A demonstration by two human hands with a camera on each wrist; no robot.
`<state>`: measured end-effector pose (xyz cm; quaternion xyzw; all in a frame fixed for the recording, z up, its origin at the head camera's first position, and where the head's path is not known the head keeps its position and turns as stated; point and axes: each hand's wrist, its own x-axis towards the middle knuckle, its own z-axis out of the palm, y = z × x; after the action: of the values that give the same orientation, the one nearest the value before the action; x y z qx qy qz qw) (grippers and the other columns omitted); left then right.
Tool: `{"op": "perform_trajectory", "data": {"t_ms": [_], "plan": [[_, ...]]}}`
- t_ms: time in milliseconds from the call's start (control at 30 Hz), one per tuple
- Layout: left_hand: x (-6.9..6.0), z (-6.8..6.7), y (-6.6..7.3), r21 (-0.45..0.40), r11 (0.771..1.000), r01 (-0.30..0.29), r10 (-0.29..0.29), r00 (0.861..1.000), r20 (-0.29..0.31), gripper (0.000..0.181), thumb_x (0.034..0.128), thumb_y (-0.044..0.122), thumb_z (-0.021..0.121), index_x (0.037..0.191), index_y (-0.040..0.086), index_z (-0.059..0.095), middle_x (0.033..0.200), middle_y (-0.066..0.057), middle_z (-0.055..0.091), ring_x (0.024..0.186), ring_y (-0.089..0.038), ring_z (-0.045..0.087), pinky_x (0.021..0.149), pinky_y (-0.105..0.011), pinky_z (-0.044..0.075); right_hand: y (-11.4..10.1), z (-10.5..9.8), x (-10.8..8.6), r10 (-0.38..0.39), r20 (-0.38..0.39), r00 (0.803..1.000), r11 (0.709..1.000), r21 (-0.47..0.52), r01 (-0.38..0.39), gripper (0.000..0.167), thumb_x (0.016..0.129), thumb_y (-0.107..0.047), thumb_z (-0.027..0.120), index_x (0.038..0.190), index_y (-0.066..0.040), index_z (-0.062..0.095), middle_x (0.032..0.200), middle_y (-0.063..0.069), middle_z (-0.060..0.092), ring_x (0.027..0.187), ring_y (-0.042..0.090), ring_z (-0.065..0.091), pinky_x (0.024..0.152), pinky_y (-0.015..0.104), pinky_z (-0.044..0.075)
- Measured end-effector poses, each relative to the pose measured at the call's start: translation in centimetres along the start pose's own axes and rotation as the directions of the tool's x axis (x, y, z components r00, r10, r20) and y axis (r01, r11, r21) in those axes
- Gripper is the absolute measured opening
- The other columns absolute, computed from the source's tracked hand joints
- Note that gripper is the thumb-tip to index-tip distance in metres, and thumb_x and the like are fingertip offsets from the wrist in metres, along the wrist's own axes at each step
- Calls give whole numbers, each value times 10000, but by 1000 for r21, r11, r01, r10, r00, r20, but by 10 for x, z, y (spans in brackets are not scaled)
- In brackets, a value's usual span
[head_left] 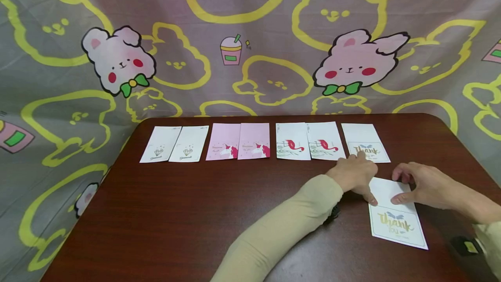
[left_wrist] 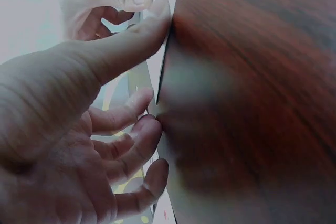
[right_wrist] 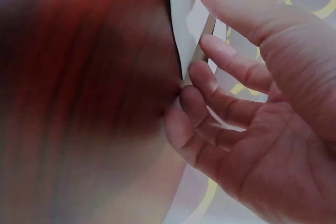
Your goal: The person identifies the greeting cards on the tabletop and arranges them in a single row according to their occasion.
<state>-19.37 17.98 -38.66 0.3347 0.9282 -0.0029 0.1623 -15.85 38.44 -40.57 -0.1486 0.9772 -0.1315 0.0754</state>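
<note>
A white thank-you card [head_left: 397,225] with gold lettering lies tilted on the table at the near right. The thumb of my left hand [head_left: 355,174] touches its left edge, while the fingers reach over the lower part of a matching thank-you card [head_left: 360,134] in the back row. From the other side, my right hand [head_left: 430,186] rests its thumb on the near card's upper right part. Its bent fingers touch down beyond that card's top edge. Both wrist views show the thumb apart from the fingers, with a white card edge [left_wrist: 157,72] between.
Along the table's back edge stand pairs of cards in a row: white diamond cards [head_left: 188,145], pink unicorn cards [head_left: 253,140] and white flamingo cards [head_left: 291,142]. A patterned curtain [head_left: 274,34] hangs behind the dark wooden table [head_left: 195,216].
</note>
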Motion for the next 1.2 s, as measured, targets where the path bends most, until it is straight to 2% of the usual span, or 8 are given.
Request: {"op": "perform_trajectory", "data": {"t_ms": [133, 300, 567, 700, 833, 933, 1033, 1200], "plan": [[-1, 1, -1, -10, 1000, 7, -7, 1000, 5, 440, 718, 650, 844, 1023, 378, 679, 1208, 133, 512, 1033, -77, 534, 858, -292, 466, -2, -4, 4, 16, 75, 997, 1000, 15, -18, 587, 637, -459, 945, 982, -121, 610, 824, -30, 528, 716, 54, 436, 599, 229, 334], [-2, 3, -1, 14, 999, 31, -30, 999, -25, 508, 685, 694, 839, 994, 343, 640, 1312, 96, 501, 1048, -97, 543, 851, -313, 494, -6, -8, 7, 44, 147, 988, 998, 34, -50, 570, 659, -421, 940, 989, -100, 605, 803, -24, 537, 702, 89, 457, 591, 235, 336], [0, 2, -3, 15, 999, 37, -37, 999, -17, 511, 697, 691, 834, 1007, 339, 631, 1369, 84, 474, 1064, -88, 548, 847, -305, 510, -10, -10, 8, 21, 192, 981, 997, 66, -34, 558, 693, -370, 932, 1015, -79, 581, 787, -35, 566, 671, 69, 482, 583, 224, 369], [1, 3, -4, 6, 999, 45, -45, 999, -23, 600, 681, 712, 830, 1119, 353, 632, 1335, 87, 472, 1058, -83, 537, 858, -303, 502, -8, -10, 8, 29, 202, 979, 996, 74, -45, 589, 682, -369, 937, 1009, -87, 537, 799, -26, 549, 680, 70, 477, 579, 228, 360], [0, 5, -5, 0, 999, 49, -49, 998, -38, 677, 675, 735, 814, 1192, 350, 608, 1331, 80, 471, 1067, -91, 545, 850, -302, 505, -6, -9, 7, 35, 179, 983, 996, 80, -50, 633, 663, -380, 943, 1002, -91, 493, 800, -13, 513, 689, 74, 456, 573, 236, 337], [-2, 6, -6, -27, 999, 16, -17, 999, -44, 614, 720, 689, 817, 1186, 353, 601, 1283, 101, 505, 1038, -69, 556, 809, -281, 508, -5, -8, 7, 36, 157, 987, 995, 81, -50, 645, 658, -404, 940, 999, -92, 491, 793, -13, 496, 687, 66, 441, 574, 235, 330], [-3, 5, -9, -94, 995, -45, 40, 997, -59, 512, 783, 571, 836, 1173, 340, 597, 1133, 141, 553, 961, -9, 546, 744, -232, 483, -6, -6, 6, 49, 131, 990, 996, 72, -59, 662, 640, -428, 944, 994, -94, 495, 793, -17, 503, 688, 66, 451, 575, 231, 340], [-6, 4, -13, -200, 966, -164, 145, 984, -103, 449, 865, 383, 811, 1229, 286, 566, 1010, 170, 556, 900, 44, 521, 736, -117, 416, -6, -3, 1, 50, 61, 997, 998, 42, -52, 680, 604, -441, 957, 971, -85, 509, 787, -14, 519, 686, 95, 461, 566, 235, 335]]}}
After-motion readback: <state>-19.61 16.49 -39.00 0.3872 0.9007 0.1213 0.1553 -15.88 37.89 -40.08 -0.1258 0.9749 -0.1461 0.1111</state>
